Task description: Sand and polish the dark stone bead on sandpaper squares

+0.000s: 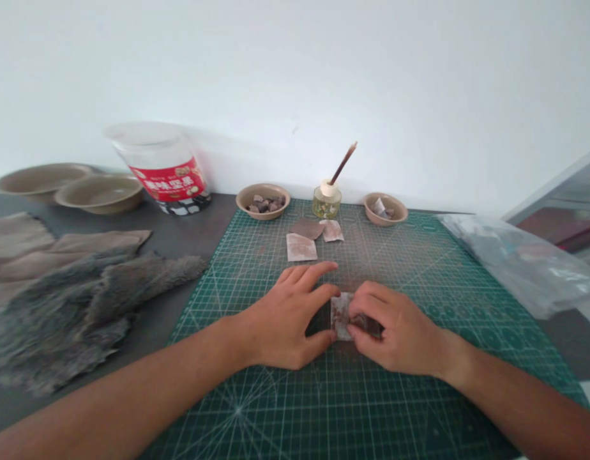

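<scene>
Between my hands on the green cutting mat [448, 390] is a small pale paper piece [340, 316] with brown stains, and a dark lump [370, 326] sits at its right side. My right hand [391, 329] pinches the paper and the lump, partly hiding both. My left hand [285, 316] grips the paper's left edge between thumb and fingertips. Beyond them, several stained paper pieces lie on the mat, among them a whitish sheet [302, 247], a smaller sheet [332, 230] and a brown piece [307, 228].
Along the far mat edge stand a bowl of dark lumps [263, 201], a glass jar holding a brush [326, 199] and a bowl with paper scraps [385, 209]. To the left are a grey fur pelt [84, 313], a red-labelled plastic tub [161, 169] and tan bowls [101, 193]. A plastic bag [520, 262] lies right.
</scene>
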The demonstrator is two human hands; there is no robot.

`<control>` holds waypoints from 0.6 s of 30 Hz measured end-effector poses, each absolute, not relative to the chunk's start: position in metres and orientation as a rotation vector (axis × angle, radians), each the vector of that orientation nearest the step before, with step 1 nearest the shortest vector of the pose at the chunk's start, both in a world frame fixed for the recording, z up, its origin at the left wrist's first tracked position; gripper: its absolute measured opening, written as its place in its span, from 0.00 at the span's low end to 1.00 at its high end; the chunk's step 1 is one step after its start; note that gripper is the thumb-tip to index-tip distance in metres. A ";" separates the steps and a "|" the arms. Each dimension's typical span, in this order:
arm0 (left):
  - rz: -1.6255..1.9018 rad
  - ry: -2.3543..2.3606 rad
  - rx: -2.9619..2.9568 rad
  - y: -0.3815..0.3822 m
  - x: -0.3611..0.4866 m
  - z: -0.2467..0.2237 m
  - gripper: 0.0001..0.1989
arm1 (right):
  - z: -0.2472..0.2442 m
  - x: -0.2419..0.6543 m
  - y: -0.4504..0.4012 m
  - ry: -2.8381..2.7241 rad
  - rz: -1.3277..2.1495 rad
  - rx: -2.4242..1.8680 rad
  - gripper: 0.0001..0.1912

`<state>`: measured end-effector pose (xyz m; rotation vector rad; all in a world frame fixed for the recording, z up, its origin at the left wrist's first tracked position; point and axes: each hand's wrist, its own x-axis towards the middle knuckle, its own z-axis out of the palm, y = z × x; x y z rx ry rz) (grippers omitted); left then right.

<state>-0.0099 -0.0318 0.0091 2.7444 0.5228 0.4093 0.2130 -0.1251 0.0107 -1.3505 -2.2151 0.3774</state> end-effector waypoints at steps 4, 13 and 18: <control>0.313 0.576 2.728 -0.033 -0.008 0.007 0.19 | 0.005 0.208 -0.127 -2.340 0.249 -1.504 0.03; 0.314 0.606 2.732 -0.035 -0.005 0.005 0.16 | 0.005 0.214 -0.124 -2.391 0.315 -1.499 0.03; 0.302 0.589 2.741 -0.035 -0.004 0.004 0.16 | 0.008 0.216 -0.122 -2.450 0.308 -1.451 0.04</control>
